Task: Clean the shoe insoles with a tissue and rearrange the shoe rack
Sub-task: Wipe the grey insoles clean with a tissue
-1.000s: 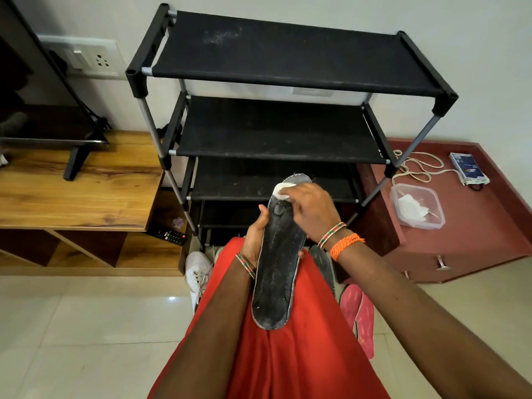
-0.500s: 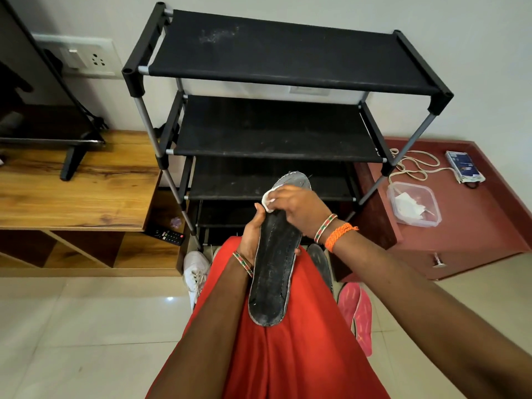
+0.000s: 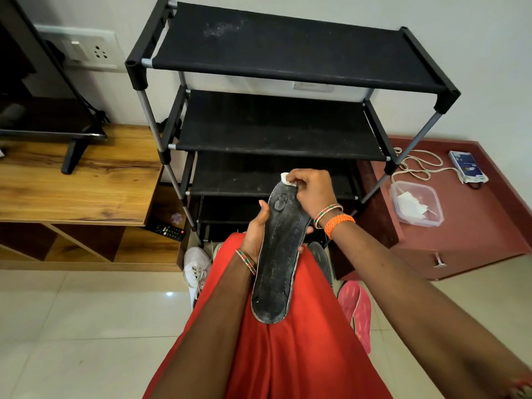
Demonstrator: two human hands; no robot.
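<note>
The left hand point(image 3: 254, 230) wraps the middle of a long, dark, scuffed insole point(image 3: 277, 257) with a pale stitched edge, its heel over the red lap. The right hand point(image 3: 312, 192) pinches a crumpled white tissue point(image 3: 286, 179) against the insole's toe tip. Just behind stands the black fabric-shelved shoe rack point(image 3: 276, 125); a white sneaker point(image 3: 195, 267) and pink sandals point(image 3: 357, 309) lie on the tiled floor.
</note>
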